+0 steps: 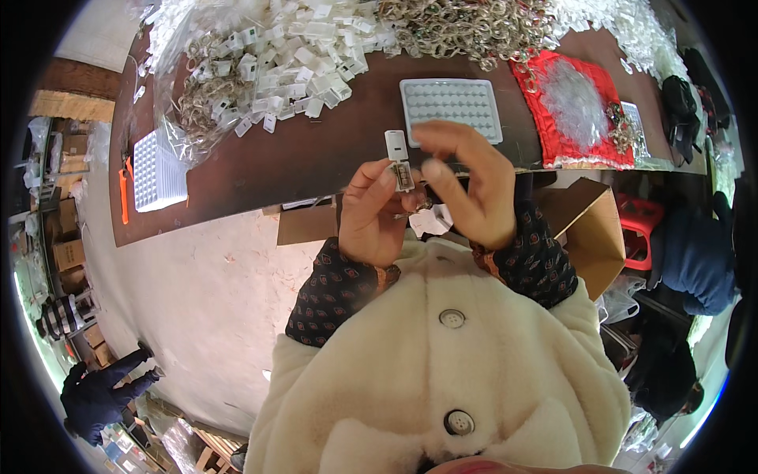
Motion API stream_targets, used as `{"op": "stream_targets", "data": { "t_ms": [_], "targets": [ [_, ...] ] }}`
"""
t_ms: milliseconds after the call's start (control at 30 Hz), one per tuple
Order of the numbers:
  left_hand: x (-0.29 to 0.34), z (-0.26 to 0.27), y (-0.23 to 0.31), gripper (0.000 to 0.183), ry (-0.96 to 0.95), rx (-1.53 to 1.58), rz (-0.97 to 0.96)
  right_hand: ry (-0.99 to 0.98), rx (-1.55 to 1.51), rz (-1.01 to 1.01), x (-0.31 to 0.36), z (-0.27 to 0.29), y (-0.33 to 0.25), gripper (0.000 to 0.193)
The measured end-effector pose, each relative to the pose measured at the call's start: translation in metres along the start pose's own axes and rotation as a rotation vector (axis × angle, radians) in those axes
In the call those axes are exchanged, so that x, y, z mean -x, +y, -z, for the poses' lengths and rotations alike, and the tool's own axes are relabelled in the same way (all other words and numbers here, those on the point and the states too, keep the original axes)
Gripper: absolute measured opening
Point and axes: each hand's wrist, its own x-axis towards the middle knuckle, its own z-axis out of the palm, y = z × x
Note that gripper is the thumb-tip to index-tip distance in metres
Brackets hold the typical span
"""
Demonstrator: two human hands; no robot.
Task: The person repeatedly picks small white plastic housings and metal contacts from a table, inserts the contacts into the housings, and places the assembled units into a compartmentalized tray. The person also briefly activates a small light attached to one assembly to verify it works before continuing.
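Note:
My left hand (371, 207) is closed around a small white hinged plastic case (396, 145) just past the table's near edge. The case's lid is swung up, and its lower half shows darker, metallic-looking parts inside. Under my left fingers hangs a small loop that I cannot make out clearly. My right hand (480, 186) hovers to the right of the case, thumb and forefinger apart and slightly blurred, with nothing visible between them. Beyond it lies a white tray (452, 110) with rows of small pockets.
Small white cases (312, 67) are heaped at the back left, beside a pile of looped pieces (474, 28). Clear plastic bags (572, 103) lie on red cloth at right. Orange-handled pliers or scissors (124, 193) lie by stacked trays (158, 175). A cardboard box (594, 237) stands below.

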Motion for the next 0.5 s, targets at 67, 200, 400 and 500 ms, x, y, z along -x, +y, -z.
{"op": "stream_targets", "data": {
  "t_ms": [67, 200, 400, 500],
  "targets": [
    [-0.001, -0.002, 0.001, 0.014, 0.007, 0.013, 0.025, 0.094, -0.439, -0.451, -0.006, -0.008, 0.000, 0.027],
    [0.005, -0.013, -0.007, 0.013, 0.027, 0.018, 0.111, 0.053, -0.642, -0.497, 0.001, 0.002, -0.002, 0.015],
    [0.009, -0.019, -0.007, 0.030, 0.025, 0.091, 0.138, -0.027, -0.303, 0.122, 0.006, 0.005, 0.004, 0.021],
    [0.007, -0.025, -0.009, 0.031, 0.070, 0.023, 0.152, -0.043, -0.163, 0.189, 0.008, 0.007, 0.004, 0.025]
  ]
}}
